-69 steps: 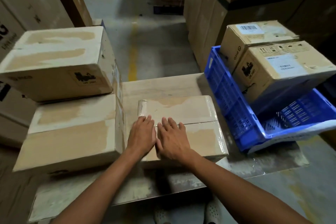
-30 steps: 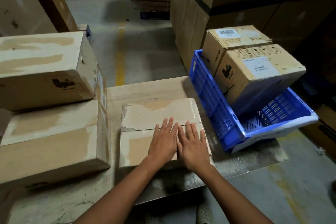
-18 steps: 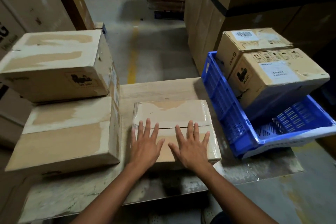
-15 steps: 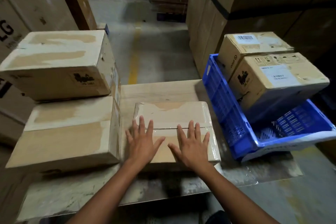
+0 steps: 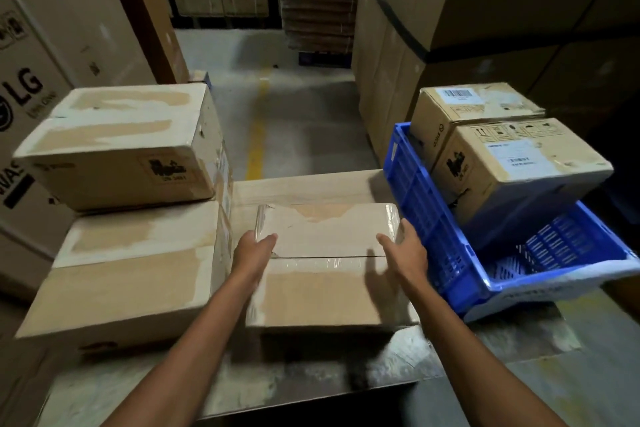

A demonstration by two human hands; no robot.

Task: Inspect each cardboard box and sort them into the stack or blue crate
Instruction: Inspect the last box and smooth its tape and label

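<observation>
Both hands have left the lid of the middle box (image 5: 325,274) & slid out to its edges; half a sec ago they lay flat on top, fingers spread. Left hand (image 5: 254,251) is now at the box's left edge, thumb over the top, fingers dropping down the side out of view, so can't tell if they're curled. Right hand (image 5: 403,253) is at the right edge, thumb on the lid, fingers fairly straight along the side wall, not wrapped round it; a bit blurred. Hands well apart, box between them.

Middle box lies flat on the table (image 5: 311,184), taped lid up w/ a seam across the middle. It's just beside the stack (image 5: 145,236) on the left & the blue crate (image 5: 426,218) on the right. Stack = lower box (image 5: 131,288) w/ upper box (image 5: 121,156) sitting on it. Crate holds a near box (image 5: 519,166) & a far box (image 5: 474,107), touching, both at its far end. Yellow line (image 5: 258,135) runs along the floor (image 5: 311,114) beyond the table.
</observation>
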